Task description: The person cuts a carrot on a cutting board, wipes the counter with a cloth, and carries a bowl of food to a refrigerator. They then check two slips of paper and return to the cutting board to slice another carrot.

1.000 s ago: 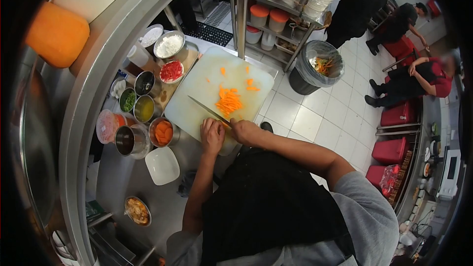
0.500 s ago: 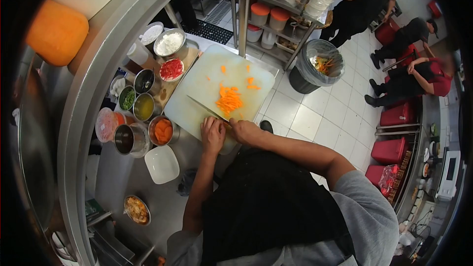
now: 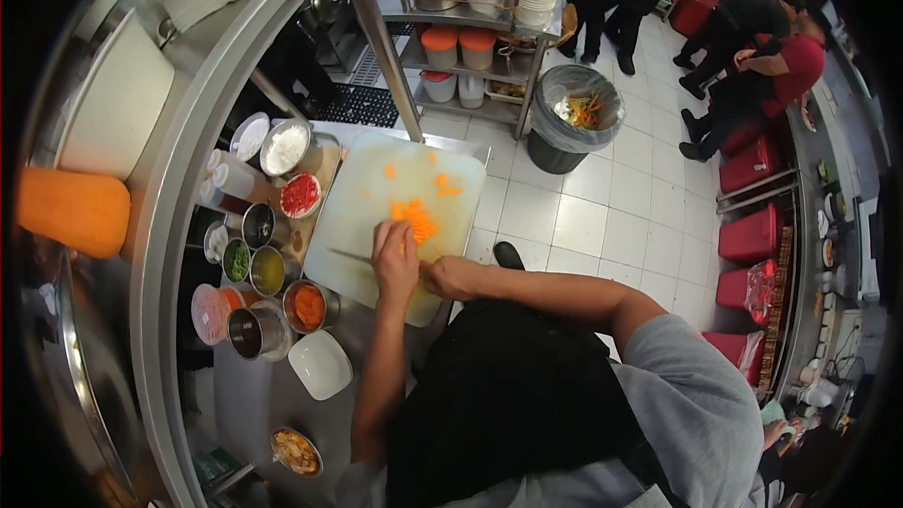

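On a pale cutting board (image 3: 348, 226) lies a pile of cut orange pieces (image 3: 416, 218), with a few more scattered beyond it. My right hand (image 3: 450, 277) is closed round the handle of a knife (image 3: 349, 255), whose blade points left across the board. My left hand (image 3: 396, 259) reaches over the blade to the near edge of the pile, fingers close together; what is under its fingertips is hidden. Left of my left wrist, a metal bowl (image 3: 308, 308) holds larger orange slices.
Left of the board stand metal containers (image 3: 268, 271), a bowl of white powder (image 3: 286, 149) and a bowl of red strips (image 3: 300, 195). A white dish (image 3: 321, 365) sits nearer. Beyond are a lined bin (image 3: 555, 146), shelves and several people.
The view has shifted. My left hand has moved forward from beside the knife to the pile's near edge. The knife, still in my right hand, has come nearer to me, away from the pile.
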The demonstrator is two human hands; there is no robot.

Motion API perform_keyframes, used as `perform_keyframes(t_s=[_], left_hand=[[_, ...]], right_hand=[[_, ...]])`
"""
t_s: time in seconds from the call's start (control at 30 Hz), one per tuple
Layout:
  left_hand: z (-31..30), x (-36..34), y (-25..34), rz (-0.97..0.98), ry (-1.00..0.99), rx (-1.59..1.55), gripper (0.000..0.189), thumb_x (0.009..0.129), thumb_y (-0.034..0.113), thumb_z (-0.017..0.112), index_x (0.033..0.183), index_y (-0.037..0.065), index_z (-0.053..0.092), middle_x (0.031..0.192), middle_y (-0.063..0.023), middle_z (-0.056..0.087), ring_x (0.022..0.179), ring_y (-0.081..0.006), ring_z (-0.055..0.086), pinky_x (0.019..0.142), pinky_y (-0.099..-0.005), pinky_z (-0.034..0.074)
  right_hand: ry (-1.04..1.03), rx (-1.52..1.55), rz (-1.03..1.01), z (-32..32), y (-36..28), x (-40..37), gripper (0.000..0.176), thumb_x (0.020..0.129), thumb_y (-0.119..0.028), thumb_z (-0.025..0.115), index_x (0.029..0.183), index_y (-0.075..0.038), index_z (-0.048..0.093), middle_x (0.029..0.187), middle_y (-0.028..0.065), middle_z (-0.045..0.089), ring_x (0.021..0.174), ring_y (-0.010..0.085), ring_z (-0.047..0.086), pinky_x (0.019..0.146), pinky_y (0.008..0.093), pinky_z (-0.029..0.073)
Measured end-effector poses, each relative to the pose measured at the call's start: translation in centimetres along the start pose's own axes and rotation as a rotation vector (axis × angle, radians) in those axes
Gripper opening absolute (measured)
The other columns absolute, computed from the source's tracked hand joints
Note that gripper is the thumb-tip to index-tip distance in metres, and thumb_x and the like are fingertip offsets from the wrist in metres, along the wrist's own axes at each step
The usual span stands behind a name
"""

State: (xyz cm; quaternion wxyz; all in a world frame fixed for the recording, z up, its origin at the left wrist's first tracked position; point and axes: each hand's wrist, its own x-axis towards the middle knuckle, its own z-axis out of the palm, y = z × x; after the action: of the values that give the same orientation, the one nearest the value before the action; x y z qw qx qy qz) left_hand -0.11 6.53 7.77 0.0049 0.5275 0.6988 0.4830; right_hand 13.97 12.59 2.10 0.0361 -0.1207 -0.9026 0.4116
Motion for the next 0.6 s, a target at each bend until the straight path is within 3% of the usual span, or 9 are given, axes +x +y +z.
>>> perform_keyframes(t_s=[0.07,0.2,0.27,0.37,0.43,0.47,0.53,0.57,0.6], left_hand=[[3.0,2.8,-0.7,0.086,-0.222,0.073,0.02,0.091,0.004,0.063,0.109,-0.002,0.067,0.099,-0.0176,0.061,0.094,-0.0341,0.06,0.087,-0.0416,0.049],[8.8,6.1,-3.6,0.13,-0.373,0.17,0.027,0.089,0.009,0.067,0.114,-0.002,0.066,0.101,-0.0192,0.061,0.102,-0.037,0.058,0.094,-0.0445,0.047],[10.7,7.0,-4.7,0.04,-0.452,0.314,0.029,0.085,0.011,0.07,0.11,-0.003,0.066,0.102,-0.0198,0.061,0.103,-0.0383,0.058,0.094,-0.0446,0.047],[12.3,8.0,-6.6,0.002,-0.5,0.291,0.023,0.082,0.011,0.07,0.1,-0.003,0.066,0.104,-0.0231,0.062,0.105,-0.041,0.058,0.095,-0.0488,0.047],[13.1,8.5,-7.9,0.052,-0.616,0.355,0.02,0.081,0.008,0.068,0.097,-0.004,0.065,0.102,-0.0271,0.064,0.104,-0.0435,0.059,0.096,-0.0507,0.046],[13.5,8.5,-7.9,-0.018,-0.6,0.334,0.018,0.082,0.008,0.066,0.095,-0.005,0.065,0.1,-0.0286,0.065,0.102,-0.0449,0.06,0.095,-0.0505,0.048],[13.2,8.7,-7.1,-0.102,-0.636,0.294,0.016,0.084,0.012,0.068,0.088,-0.002,0.062,0.096,-0.0254,0.066,0.095,-0.0429,0.062,0.086,-0.0496,0.05],[12.8,8.5,-7.4,-0.088,-0.603,0.222,0.017,0.083,0.012,0.071,0.086,-0.001,0.06,0.089,-0.0237,0.065,0.089,-0.0409,0.063,0.081,-0.0474,0.05],[12.5,8.1,-8.4,-0.122,-0.538,0.092,0.016,0.083,0.008,0.071,0.085,-0.001,0.058,0.083,-0.02,0.063,0.085,-0.0352,0.063,0.079,-0.0427,0.051]], right_hand=[[-0.013,0.013,-0.058,-0.1,-0.1,-0.5,0.025,0.09,-0.018,0.057,0.099,0.004,0.051,0.068,0.0257,0.061,0.066,0.0465,0.063,0.062,0.0526,0.05],[-0.085,0.035,-0.098,-0.3,-0.2,-1.2,0.025,0.09,-0.018,0.058,0.097,0.005,0.053,0.071,0.0263,0.063,0.071,0.0462,0.064,0.066,0.0516,0.05],[-0.074,0.035,-0.067,-0.4,0.0,-1.4,0.025,0.091,-0.018,0.057,0.1,0.006,0.053,0.07,0.0261,0.062,0.07,0.0475,0.063,0.067,0.0529,0.05],[-0.066,0.039,-0.036,1.0,1.4,-1.1,0.022,0.088,-0.016,0.058,0.093,0.005,0.056,0.071,0.0249,0.063,0.071,0.0461,0.063,0.066,0.0529,0.051],[-0.005,-0.163,-0.613,5.1,6.1,0.9,0.018,0.084,-0.016,0.06,0.083,0.002,0.06,0.075,0.0231,0.063,0.072,0.0431,0.062,0.065,0.051,0.052],[-0.013,-0.076,-0.362,5.5,5.7,0.5,0.018,0.08,-0.017,0.062,0.074,0.0,0.062,0.081,0.0214,0.063,0.073,0.0406,0.061,0.067,0.0487,0.054],[-0.034,-0.018,-0.297,3.5,4.5,0.3,0.015,0.083,-0.014,0.061,0.08,0.001,0.061,0.083,0.0228,0.062,0.078,0.043,0.063,0.071,0.05,0.053],[-0.069,-0.006,-0.395,3.0,5.0,0.8,0.018,0.086,-0.017,0.06,0.089,0.002,0.06,0.081,0.0239,0.063,0.08,0.0443,0.065,0.072,0.0514,0.052],[-0.109,0.091,-0.012,0.3,1.9,-0.3,0.022,0.088,-0.02,0.058,0.095,0.001,0.059,0.08,0.0244,0.066,0.081,0.0449,0.065,0.073,0.0519,0.051]])
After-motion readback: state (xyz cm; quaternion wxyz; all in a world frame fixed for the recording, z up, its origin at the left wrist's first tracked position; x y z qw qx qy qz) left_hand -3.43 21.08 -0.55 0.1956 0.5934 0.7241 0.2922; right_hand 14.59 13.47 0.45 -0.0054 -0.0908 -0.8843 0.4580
